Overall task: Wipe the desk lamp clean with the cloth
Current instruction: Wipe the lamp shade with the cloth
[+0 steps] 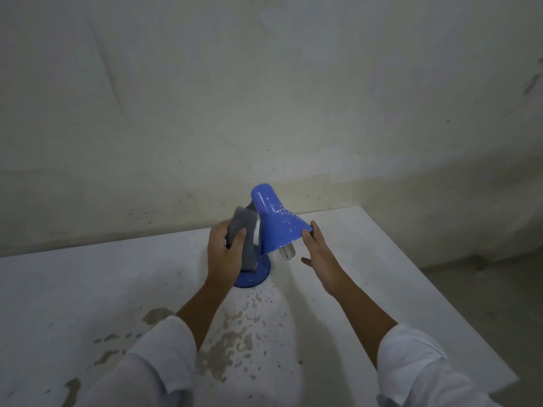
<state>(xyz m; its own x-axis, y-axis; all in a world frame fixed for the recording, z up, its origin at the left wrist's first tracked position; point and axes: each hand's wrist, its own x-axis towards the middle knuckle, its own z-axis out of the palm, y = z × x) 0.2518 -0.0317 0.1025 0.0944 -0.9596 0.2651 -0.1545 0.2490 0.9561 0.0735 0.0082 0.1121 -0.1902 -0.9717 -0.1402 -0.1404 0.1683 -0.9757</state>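
Note:
A blue desk lamp [276, 221] stands on a white table [88, 289], its cone shade speckled with white spots and tilted toward me, a white bulb [287, 252] showing under the rim. Its round blue base [257, 274] sits partly behind my left hand. My left hand [224, 254] grips a folded grey cloth [245, 233] held against the lamp's neck, left of the shade. My right hand [318, 254] touches the shade's lower right rim with thumb and fingertips, fingers spread.
The table top carries grey wet patches and droplets [232, 339] in front of the lamp. A stained pale wall [264, 98] rises right behind the table. The table's right edge [440, 289] drops to a grey floor.

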